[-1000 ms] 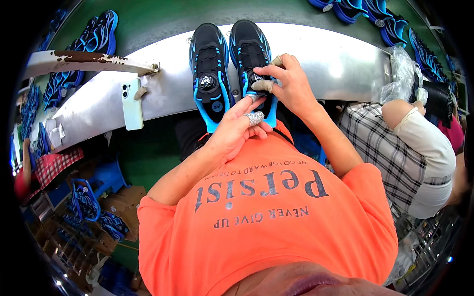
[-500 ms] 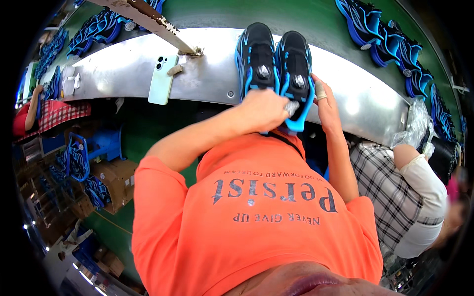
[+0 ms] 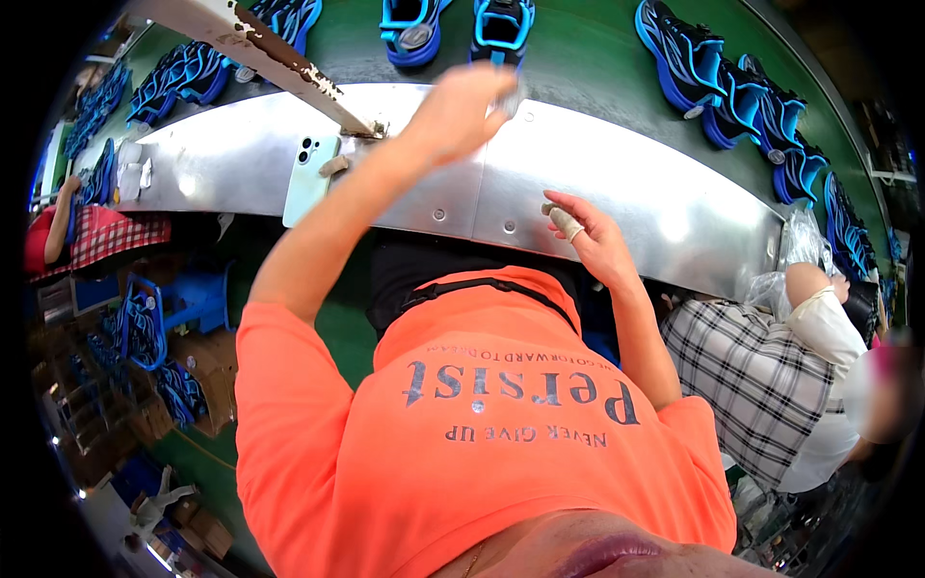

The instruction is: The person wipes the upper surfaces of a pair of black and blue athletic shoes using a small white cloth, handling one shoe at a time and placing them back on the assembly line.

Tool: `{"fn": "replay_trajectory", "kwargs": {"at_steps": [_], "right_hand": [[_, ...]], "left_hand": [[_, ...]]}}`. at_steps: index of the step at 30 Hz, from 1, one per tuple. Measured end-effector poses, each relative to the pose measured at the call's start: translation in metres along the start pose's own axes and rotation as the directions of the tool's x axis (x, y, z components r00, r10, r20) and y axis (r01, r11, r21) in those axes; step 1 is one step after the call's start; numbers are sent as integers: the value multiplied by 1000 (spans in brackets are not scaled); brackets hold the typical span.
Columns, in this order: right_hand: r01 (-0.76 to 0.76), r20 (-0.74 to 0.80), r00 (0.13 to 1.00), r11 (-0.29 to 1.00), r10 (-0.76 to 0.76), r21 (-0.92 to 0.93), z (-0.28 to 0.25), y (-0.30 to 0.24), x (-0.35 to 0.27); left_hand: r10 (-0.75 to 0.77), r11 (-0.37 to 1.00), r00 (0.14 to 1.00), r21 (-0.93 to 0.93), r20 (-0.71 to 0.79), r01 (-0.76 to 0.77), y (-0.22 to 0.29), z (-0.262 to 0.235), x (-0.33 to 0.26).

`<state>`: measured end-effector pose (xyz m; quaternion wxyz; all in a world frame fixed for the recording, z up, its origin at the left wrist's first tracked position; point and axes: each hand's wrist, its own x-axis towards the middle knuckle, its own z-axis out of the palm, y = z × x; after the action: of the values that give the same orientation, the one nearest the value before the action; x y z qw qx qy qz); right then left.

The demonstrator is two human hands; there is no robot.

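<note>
A black and blue sneaker (image 3: 501, 34) rests on the green conveyor belt, its heel toward me. Just in front of that heel is my left hand (image 3: 458, 114), smeared by motion, with a greyish wrap on a finger; whether it touches the shoe cannot be made out. To the left lies another sneaker of the same kind (image 3: 412, 34), also on the belt. Above the front of the metal ledge (image 3: 462, 183) hovers my right hand (image 3: 590, 236), fingers apart and holding nothing. A beige finger cover (image 3: 566, 223) is on one of its fingers.
A pale green phone (image 3: 308, 183) lies on the ledge beside a painted metal post (image 3: 279, 58). More sneakers (image 3: 679, 63) stand along the belt at right and left. A co-worker in a checked garment (image 3: 747, 371) sits at right, near clear plastic bags (image 3: 800, 246).
The pair of sneakers on the ledge has gone forward onto the belt. My left hand reached out after it; my right hand came away from the shoes and dropped back slightly.
</note>
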<state>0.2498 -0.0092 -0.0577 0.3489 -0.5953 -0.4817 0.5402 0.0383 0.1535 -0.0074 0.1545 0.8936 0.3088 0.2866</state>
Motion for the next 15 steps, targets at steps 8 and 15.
{"fn": "replay_trajectory", "kwargs": {"at_steps": [8, 15], "right_hand": [[27, 104, 995, 975, -3, -223, 40, 11, -9], [115, 181, 982, 927, -52, -356, 83, -28, -8]], "left_hand": [[-373, 753, 850, 414, -372, 512, -52, -17, -184], [-452, 648, 809, 485, -376, 588, -113, -16, -226]]}}
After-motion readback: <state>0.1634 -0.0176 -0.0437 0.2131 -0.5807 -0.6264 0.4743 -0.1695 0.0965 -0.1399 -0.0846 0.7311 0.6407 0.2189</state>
